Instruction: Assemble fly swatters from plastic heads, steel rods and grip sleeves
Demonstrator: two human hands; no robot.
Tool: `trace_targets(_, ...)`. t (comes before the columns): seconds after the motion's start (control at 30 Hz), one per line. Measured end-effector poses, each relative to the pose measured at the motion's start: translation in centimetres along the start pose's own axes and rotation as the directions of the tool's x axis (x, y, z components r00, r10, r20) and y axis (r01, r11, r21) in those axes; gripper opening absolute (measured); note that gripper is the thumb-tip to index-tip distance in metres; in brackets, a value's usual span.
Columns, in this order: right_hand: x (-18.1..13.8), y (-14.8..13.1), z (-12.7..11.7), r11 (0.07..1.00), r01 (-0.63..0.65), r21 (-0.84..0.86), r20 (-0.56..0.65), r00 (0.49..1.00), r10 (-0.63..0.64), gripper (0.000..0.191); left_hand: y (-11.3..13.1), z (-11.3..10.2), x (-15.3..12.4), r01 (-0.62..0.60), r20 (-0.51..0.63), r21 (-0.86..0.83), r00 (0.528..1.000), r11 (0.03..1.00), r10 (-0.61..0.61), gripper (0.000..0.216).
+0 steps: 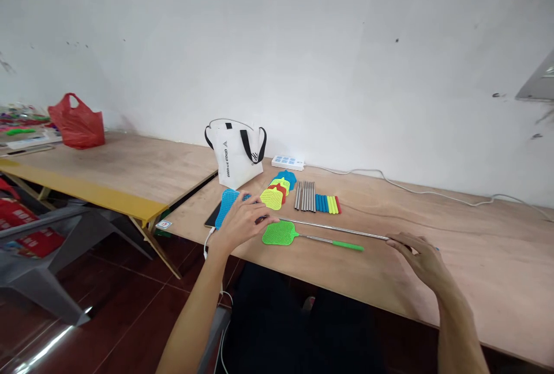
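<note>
A blue fly swatter with its thin metal rod drawn out long spans the space between my hands. My left hand is closed around the end next to its blue mesh head. At the other end my right hand wraps round the handle, which it mostly hides; only a speck of blue shows past the fingers. Just below the rod a green fly swatter lies on the table, its rod shorter and its green grip pointing right. Loose yellow, red and blue swatter heads overlap beyond my left hand.
Metal rods lie side by side next to blue, yellow and red grips. Behind stand a white bag and a power strip with its cable along the wall. A dark flat device lies under the blue head. A red plastic bag sits on the left table.
</note>
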State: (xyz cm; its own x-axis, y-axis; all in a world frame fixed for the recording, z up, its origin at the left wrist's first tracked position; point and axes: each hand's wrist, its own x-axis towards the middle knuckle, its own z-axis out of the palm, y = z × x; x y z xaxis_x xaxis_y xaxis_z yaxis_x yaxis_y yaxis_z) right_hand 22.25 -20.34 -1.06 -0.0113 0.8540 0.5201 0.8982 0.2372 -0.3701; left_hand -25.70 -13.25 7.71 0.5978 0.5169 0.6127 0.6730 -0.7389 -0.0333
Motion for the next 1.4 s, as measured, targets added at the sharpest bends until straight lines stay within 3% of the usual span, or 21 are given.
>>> trace_targets(0.13, 0.4, -2.5, 0.6, 0.998, 0.03, 0.056, -0.01, 1.0, -0.03, 0.052, 2.7, 1.1, 0.9, -0.093, -0.06, 0.063, 0.994, 0.994, 0.096, 0.032)
trace_targets(0.27, 1.1, -8.5, 3.0, 0.981, 0.09, 0.17, 0.084, 0.991, -0.106, 0.045, 6.3, 3.8, 2.0, -0.211, -0.111, 0.087, 0.969, 0.974, 0.22, 0.032)
trace_targets(0.43, 1.1, -14.2, 5.0, 0.97, 0.205, 0.133, 0.03, 0.977, -0.21, 0.045, 7.9, 5.3, 2.2, -0.237, -0.085, 0.068, 0.967, 0.969, 0.242, 0.031)
trace_targets(0.8, 0.8, -15.9, 4.7, 0.974, 0.224, -0.034, 0.096, 0.971, -0.22, 0.05, 6.8, 6.0, 1.8, -0.224, -0.046, 0.018, 0.973, 0.974, 0.225, 0.039)
trace_targets(0.93, 0.6, -16.5, 5.2, 0.966, 0.231, -0.118, 0.052, 0.973, -0.227, 0.053, 6.6, 6.0, 1.8, -0.239, -0.058, -0.013, 0.969, 0.971, 0.238, 0.042)
trace_targets(1.07, 0.7, -15.0, 4.9, 0.942, 0.294, -0.163, 0.019, 0.955, -0.295, 0.054, 5.9, 4.9, 1.8, -0.268, -0.073, -0.015, 0.961, 0.963, 0.267, 0.042)
trace_targets(1.23, 1.1, -7.4, 3.4, 0.974, 0.227, -0.02, -0.117, 0.967, -0.228, 0.049, 2.5, 2.7, 1.0, -0.164, -0.044, -0.022, 0.986, 0.986, 0.163, 0.039)
trace_targets(1.3, 1.2, -4.4, 3.1, 0.981, 0.191, 0.031, -0.118, 0.975, -0.187, 0.048, 1.4, 2.4, 0.7, -0.151, -0.015, -0.026, 0.988, 0.988, 0.151, 0.042)
trace_targets(1.4, 1.3, -2.2, 3.2, 0.99, 0.13, 0.049, -0.12, 0.985, -0.123, 0.046, 0.9, 2.5, 0.7, -0.125, 0.016, -0.018, 0.992, 0.992, 0.125, 0.043)
